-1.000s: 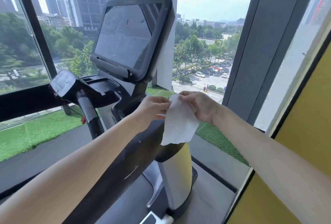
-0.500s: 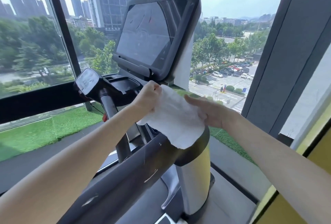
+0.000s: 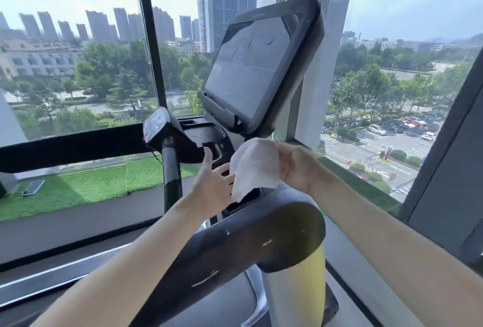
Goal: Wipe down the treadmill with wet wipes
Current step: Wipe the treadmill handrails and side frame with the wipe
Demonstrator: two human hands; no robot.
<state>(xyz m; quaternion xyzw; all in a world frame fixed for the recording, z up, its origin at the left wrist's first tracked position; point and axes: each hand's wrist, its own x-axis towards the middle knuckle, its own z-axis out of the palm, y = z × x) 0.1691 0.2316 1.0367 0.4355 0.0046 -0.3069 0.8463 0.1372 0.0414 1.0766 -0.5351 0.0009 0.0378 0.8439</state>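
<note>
While right hand pinches the wet wipe by its top edge, left hand is spread, fingers touching its lower side. Wipe hangs unfolded above the treadmill's handrail, below the console screen. Likely still prepping; next: press wipe flat onto a surface.

Both forearms bare; no sleeves visible.

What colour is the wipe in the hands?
White, plain; the wet wipe shows clearly in the head view.
</note>
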